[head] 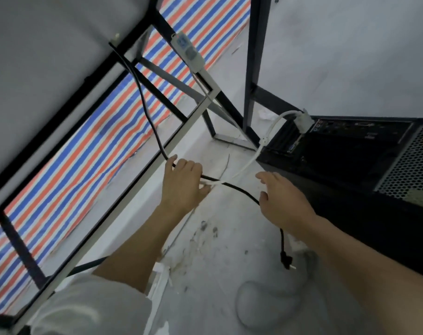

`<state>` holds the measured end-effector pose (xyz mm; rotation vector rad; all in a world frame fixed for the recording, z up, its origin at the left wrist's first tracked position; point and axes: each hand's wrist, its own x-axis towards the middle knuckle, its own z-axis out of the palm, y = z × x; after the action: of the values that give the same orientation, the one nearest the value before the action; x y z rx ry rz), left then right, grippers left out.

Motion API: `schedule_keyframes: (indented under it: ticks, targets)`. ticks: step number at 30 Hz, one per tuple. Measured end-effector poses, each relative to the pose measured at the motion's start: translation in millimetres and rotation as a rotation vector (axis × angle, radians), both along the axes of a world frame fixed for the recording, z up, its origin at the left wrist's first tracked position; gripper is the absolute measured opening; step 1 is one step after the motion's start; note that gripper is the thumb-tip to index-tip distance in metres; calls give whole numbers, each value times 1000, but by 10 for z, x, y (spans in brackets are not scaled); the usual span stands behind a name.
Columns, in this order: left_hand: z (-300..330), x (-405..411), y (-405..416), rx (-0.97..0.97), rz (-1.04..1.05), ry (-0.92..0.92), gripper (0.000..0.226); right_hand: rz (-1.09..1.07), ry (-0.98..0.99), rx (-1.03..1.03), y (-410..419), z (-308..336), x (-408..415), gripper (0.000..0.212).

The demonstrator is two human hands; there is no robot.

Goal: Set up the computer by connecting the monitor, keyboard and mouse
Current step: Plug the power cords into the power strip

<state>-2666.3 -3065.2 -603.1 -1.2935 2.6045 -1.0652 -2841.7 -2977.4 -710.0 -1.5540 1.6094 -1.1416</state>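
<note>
- Head view tilted, looking under a tabletop [36, 56] with a black metal frame [157, 93]; floor [217, 250] is pale and stained.
- Left hand [184, 187]: grip clenched round a black cable [242, 192], fingers curled over it low near the floor; a white cable [244, 168] crosses right at this hand, and whether the fingers also hold it I cannot tell.
- Black cable runs from the tabletop's edge at upper left, down past the frame, through the left hand, then curves under the right hand [283, 201] and ends in a black plug [285, 259] hanging just above the floor.
- Right hand: grip released, fingers spread and relaxed, hovering over the black cable; contact with it is unclear.
- Computer tower [338, 165], black, sits on the floor at right with its rear ports facing the camera; mesh vent panel [413, 165] on the far right.
- White cable leads from beside the left hand up to a white connector [303, 123] sitting at the tower's rear panel.
- White power strip [188, 50] hangs along a frame leg, well apart from both hands.
- Striped red, white and blue sheet [84, 153] behind the frame.
- White sleeve [92, 308] at lower left; a pale blurred shoe-like shape [266, 303] on the floor at the bottom.
</note>
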Motion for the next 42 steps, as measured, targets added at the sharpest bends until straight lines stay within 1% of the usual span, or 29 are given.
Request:
schedule_keyframes:
  ticks: [2,3,4,6,9,10,11,13,14,15,16,17,18,20,21,22,23,24,25,26,28,30,33,34,37,39,40,42]
  targets:
    - [-109,30,-63,42,-35,28,15,12,15,55,-12,-55,-44,47]
    - [-175,75,-103,55,-67,47,9,26,25,92,-28,-93,-42,47]
    - [-212,112,-135,67,-96,53,11,45,25,129,-53,-123,-30,48]
    - [-239,181,-214,97,-222,30,17,89,3,169,-109,-183,23,53]
    - [-173,233,-362,121,-445,17,12,219,-41,178,-250,-247,175,61]
    - [-146,228,-374,125,-477,19,20,263,-52,191,-290,-270,239,58]
    - [-126,232,-391,133,-488,32,27,282,-91,229,-339,-295,316,48]
    - [-140,240,-417,129,-485,91,25,287,-216,315,-378,-369,443,19]
    - [-179,251,-416,106,-435,129,31,272,-270,343,-391,-431,487,15]
    - [-270,285,-419,86,-357,173,48,242,-309,389,-399,-537,519,16]
    - [-356,312,-391,78,-283,259,60,211,-352,428,-388,-637,517,17]
    - [-472,336,-341,71,-232,395,65,184,-347,459,-368,-740,504,19]
    - [-643,356,-269,86,-191,560,64,154,-310,475,-330,-870,487,22]
    - [-1017,367,-130,141,-98,868,54,101,-198,502,-229,-1046,445,27]
    - [-1262,347,-65,259,-26,1018,47,69,-182,525,-135,-1149,431,25]
    - [-1447,317,-3,422,77,1165,39,46,-195,528,-59,-1232,427,21]
    - [-1622,268,56,625,200,1278,32,22,-207,541,5,-1327,427,18]
    - [-1835,214,131,841,322,1342,27,-7,-217,572,95,-1449,435,20]
    - [-2002,166,185,1004,418,1365,26,-26,-219,588,148,-1553,453,24]
    - [-2208,121,247,1122,486,1362,28,-42,-208,603,212,-1673,470,27]
    - [-2579,56,348,1245,599,1379,40,-82,-209,629,287,-1773,488,30]
    - [-2855,36,399,1274,736,1379,46,-142,-232,637,264,-1792,455,30]
    - [-3148,40,366,1283,888,1327,46,-204,-235,627,150,-1866,364,21]
    - [-3220,30,330,1283,899,1304,46,-216,-237,624,127,-1893,341,20]
    - [-3367,-118,203,1290,928,1260,52,-307,-269,597,99,-1975,284,27]
    - [-3463,-260,112,1290,923,1175,58,-406,-309,540,102,-1972,239,28]
    - [-3509,-339,74,1280,898,1120,57,-460,-317,516,113,-1979,211,29]
    - [-3566,-468,6,1223,833,1075,51,-520,-300,499,150,-1984,151,36]
